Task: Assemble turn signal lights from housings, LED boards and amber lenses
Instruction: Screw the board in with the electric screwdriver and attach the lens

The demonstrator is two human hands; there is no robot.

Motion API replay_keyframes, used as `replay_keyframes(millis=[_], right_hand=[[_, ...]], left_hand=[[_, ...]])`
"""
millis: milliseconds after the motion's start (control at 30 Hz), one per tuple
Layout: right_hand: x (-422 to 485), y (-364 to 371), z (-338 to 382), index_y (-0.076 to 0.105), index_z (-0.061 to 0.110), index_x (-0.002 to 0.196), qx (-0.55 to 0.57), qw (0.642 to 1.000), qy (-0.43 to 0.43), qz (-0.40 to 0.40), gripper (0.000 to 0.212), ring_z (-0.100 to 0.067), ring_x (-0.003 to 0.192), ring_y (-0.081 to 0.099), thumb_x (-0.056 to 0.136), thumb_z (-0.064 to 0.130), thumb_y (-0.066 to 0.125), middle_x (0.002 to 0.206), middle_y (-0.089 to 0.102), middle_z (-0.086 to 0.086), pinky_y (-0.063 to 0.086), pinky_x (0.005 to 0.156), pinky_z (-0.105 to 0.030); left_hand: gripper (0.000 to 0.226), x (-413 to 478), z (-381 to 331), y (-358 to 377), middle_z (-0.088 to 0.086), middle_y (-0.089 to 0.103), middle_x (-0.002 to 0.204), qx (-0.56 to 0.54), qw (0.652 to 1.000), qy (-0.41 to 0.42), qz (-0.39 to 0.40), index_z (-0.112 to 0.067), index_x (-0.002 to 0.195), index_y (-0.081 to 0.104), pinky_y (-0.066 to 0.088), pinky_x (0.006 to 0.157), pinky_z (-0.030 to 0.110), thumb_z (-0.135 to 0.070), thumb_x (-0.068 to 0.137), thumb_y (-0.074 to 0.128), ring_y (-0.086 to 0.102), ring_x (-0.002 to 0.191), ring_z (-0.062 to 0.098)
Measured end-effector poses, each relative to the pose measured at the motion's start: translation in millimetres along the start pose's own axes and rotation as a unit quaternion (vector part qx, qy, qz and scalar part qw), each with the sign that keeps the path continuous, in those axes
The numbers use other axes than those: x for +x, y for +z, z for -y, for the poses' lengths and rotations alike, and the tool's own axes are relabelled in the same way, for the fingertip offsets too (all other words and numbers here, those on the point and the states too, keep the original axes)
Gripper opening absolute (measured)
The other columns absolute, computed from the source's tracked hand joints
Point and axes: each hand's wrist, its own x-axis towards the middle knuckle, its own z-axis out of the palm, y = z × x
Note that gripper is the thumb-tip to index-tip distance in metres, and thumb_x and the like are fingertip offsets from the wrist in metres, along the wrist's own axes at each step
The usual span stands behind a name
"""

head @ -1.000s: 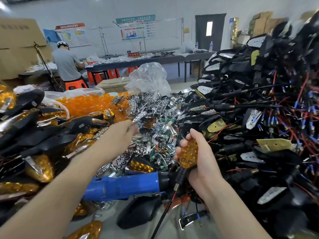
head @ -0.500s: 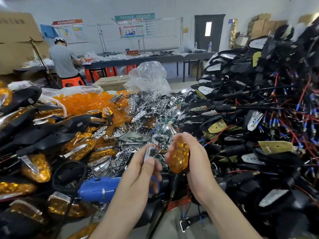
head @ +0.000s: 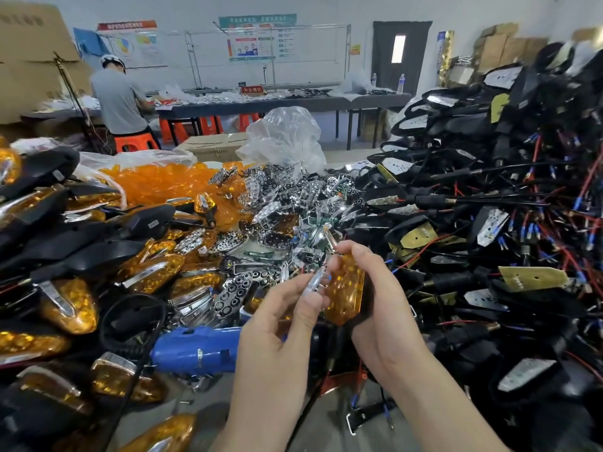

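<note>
The right hand (head: pixel 375 295) grips the amber-lensed black housing (head: pixel 346 288) steady while the left hand (head: pixel 293 308) pinches a clear chrome trim strip (head: pixel 314 278) against it for fitting.

The right hand (head: pixel 375 301) covers the back of the amber-lensed light (head: pixel 347 288) it grips, so the housing barely shows. The small shiny piece (head: pixel 314 279) pinched by the left hand (head: pixel 280 324) is blurred, and which part it is cannot be told. The blue tool (head: pixel 195 350), at 8 o'clock from the hands, has its nose behind the left hand. The pile of wired housings (head: pixel 489 223) at 3 o'clock runs off the edge, as do the finished lights (head: pixel 68 305) at 9 o'clock. Print on the wall posters (head: pixel 257 37) at 12 o'clock is too small to read.
</note>
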Motion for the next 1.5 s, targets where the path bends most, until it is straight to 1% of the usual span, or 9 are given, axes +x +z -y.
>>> replay_keyframes(millis=[167, 333, 533, 667, 800, 933, 1133, 1267, 1500], right_hand=[[-1.6, 2.5, -5.2, 0.073, 0.023, 0.087, -0.030, 0.999, 0.005, 0.009, 0.015, -0.012, 0.071, 0.062, 0.087, 0.035, 0.065, 0.083, 0.065, 0.002, 0.053, 0.061, -0.031], [-3.3, 3.7, -11.2, 0.074, 0.021, 0.091, -0.024, 0.999, 0.003, 0.030, 0.014, -0.016, 0.071, 0.067, 0.085, 0.032, 0.068, 0.086, 0.067, -0.003, 0.056, 0.060, -0.030], [-2.8, 1.2, -18.6, 0.073, 0.031, 0.096, -0.106, 0.993, -0.029, 0.032, 0.026, -0.019, 0.091, 0.066, 0.071, 0.029, 0.078, 0.096, 0.072, -0.001, 0.053, 0.091, -0.043], [-1.5, -1.4, -19.2, 0.072, 0.033, 0.093, -0.100, 0.994, -0.041, 0.020, 0.023, -0.015, 0.084, 0.066, 0.071, 0.026, 0.076, 0.091, 0.073, 0.001, 0.054, 0.080, -0.034], [-0.7, -4.4, -17.6, 0.072, 0.032, 0.095, -0.103, 0.993, -0.054, 0.012, 0.024, -0.019, 0.086, 0.063, 0.071, 0.028, 0.075, 0.090, 0.071, 0.002, 0.050, 0.087, -0.044], [-0.8, -5.8, -17.0, 0.070, 0.027, 0.099, -0.098, 0.993, -0.058, 0.019, 0.024, -0.022, 0.077, 0.061, 0.075, 0.022, 0.073, 0.090, 0.068, 0.001, 0.049, 0.076, -0.044], [-2.5, -6.4, -13.3, 0.069, 0.028, 0.098, -0.106, 0.991, -0.073, 0.026, 0.023, -0.017, 0.070, 0.063, 0.076, 0.021, 0.072, 0.089, 0.068, 0.003, 0.054, 0.065, -0.032], [-2.1, -4.8, -11.6, 0.072, 0.030, 0.095, -0.089, 0.994, -0.065, 0.010, 0.022, -0.018, 0.080, 0.066, 0.073, 0.027, 0.074, 0.093, 0.073, 0.001, 0.055, 0.075, -0.037], [-5.1, 3.9, -2.9, 0.076, 0.029, 0.085, -0.003, 1.000, -0.025, -0.001, 0.017, -0.018, 0.069, 0.069, 0.087, 0.035, 0.060, 0.091, 0.075, -0.006, 0.057, 0.058, -0.031]], left_hand=[[0.023, -1.2, 0.7, 0.6, -0.016, 0.071, 0.102, -0.013, 1.000, -0.006, -0.021, -0.062, 0.103, 0.067, 0.051, 0.079, 0.014, -0.054, 0.083, 0.059, 0.066, 0.097, -0.002], [0.020, -0.9, 0.9, -0.8, -0.022, 0.071, 0.086, 0.040, 0.997, -0.009, -0.067, -0.067, 0.093, 0.066, 0.046, 0.066, 0.012, -0.059, 0.081, 0.052, 0.064, 0.077, -0.006], [0.020, -1.9, -2.3, -2.2, -0.036, 0.066, 0.096, 0.158, 0.982, 0.036, -0.091, -0.060, 0.101, 0.058, 0.040, 0.078, 0.000, -0.046, 0.090, 0.048, 0.059, 0.096, -0.018], [0.023, -3.9, -3.2, -0.2, -0.037, 0.062, 0.102, 0.164, 0.985, 0.027, -0.049, -0.060, 0.102, 0.057, 0.040, 0.081, 0.003, -0.041, 0.097, 0.045, 0.057, 0.101, -0.016], [0.033, -2.4, -3.2, -7.0, -0.021, 0.063, 0.072, 0.032, 0.997, -0.066, 0.001, -0.057, 0.107, 0.068, 0.047, 0.062, 0.017, -0.032, 0.102, 0.047, 0.057, 0.066, -0.003], [0.032, 5.3, -3.3, -11.0, -0.001, 0.064, 0.068, -0.109, 0.982, -0.152, -0.009, -0.037, 0.099, 0.079, 0.043, 0.058, 0.032, -0.027, 0.101, 0.049, 0.054, 0.060, 0.013], [0.027, 5.5, -4.2, -15.5, 0.007, 0.070, 0.083, -0.249, 0.949, -0.186, 0.050, -0.017, 0.102, 0.079, 0.045, 0.050, 0.022, -0.025, 0.084, 0.061, 0.056, 0.060, 0.011], [0.030, 5.7, -3.0, -18.0, 0.004, 0.074, 0.092, -0.222, 0.961, -0.156, 0.046, -0.025, 0.104, 0.079, 0.049, 0.057, 0.020, -0.027, 0.078, 0.063, 0.061, 0.069, 0.010], [0.034, 4.6, -0.9, -16.8, -0.002, 0.077, 0.098, -0.135, 0.987, -0.087, 0.030, -0.046, 0.106, 0.073, 0.054, 0.070, 0.016, -0.030, 0.076, 0.065, 0.070, 0.080, 0.008]])
